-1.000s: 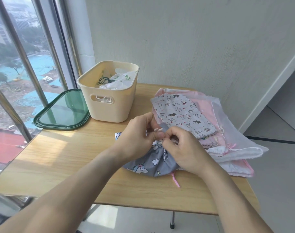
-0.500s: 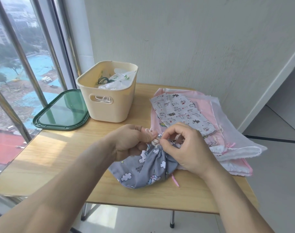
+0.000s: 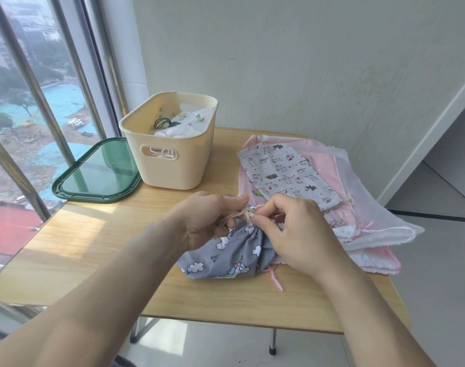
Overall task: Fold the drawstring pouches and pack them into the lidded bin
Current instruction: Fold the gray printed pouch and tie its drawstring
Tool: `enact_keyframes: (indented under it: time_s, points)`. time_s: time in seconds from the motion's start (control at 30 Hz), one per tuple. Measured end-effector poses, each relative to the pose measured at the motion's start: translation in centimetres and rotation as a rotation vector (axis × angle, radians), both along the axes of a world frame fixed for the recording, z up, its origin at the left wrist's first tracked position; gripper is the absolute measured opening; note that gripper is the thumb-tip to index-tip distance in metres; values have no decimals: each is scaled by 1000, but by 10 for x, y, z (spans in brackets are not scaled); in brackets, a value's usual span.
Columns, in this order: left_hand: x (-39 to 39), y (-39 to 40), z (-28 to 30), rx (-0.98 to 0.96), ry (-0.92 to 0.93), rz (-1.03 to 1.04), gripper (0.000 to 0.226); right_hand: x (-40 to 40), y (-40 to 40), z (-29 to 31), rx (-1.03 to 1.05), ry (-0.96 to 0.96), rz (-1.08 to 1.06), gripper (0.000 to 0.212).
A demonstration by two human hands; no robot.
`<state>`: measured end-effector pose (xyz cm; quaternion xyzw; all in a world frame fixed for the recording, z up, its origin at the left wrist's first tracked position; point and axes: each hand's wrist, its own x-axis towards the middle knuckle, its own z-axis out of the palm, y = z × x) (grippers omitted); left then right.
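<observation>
Both hands are met over the table [image 3: 99, 250], fingers curled. The cream cord [image 3: 246, 214] at the gathered neck of the grey pouch [image 3: 234, 256] is pinched by the left hand [image 3: 204, 223] and right hand [image 3: 294, 234]. White bags and a green cord are held in the bin [image 3: 170, 165]; its lid [image 3: 99, 172] is laid beside it. More pouches [image 3: 318, 186] are stacked to the right.

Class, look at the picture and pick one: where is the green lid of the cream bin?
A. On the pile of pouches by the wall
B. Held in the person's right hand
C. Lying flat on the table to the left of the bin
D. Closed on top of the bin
C: the green lid lies flat on the table left of the open cream bin, while both hands work on the grey pouch.
</observation>
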<state>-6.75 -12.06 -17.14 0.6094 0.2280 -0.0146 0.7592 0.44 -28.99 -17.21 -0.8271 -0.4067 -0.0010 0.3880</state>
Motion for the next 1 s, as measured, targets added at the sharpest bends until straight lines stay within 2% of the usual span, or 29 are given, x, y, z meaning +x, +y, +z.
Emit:
enact_keyframes:
  time_s: [0.13, 0.27, 0.43, 0.53, 0.63, 0.9, 1.0]
  points:
    - [0, -4, -1, 87, -28, 58, 22, -1, -2, 2, -217, -22, 52, 14]
    - [3, -2, -11, 420, 31, 161, 28, -9, -5, 6, -396, -33, 126, 18]
    - [5, -8, -13, 389, -4, 148, 31, -25, -4, 14, -583, -146, 87, 17]
    - [9, -13, -15, 380, -32, 187, 27, -33, 1, 12, -664, -245, 82, 32]
    - [10, -12, -18, 395, -31, 207, 25, -33, 2, 8, -599, -208, 123, 27]
    - [13, -14, -19, 490, -73, 295, 23, -26, -6, -5, -373, -198, 217, 43]
    - [15, -13, -18, 626, -127, 343, 24, -23, -6, -8, -309, -177, 221, 40]
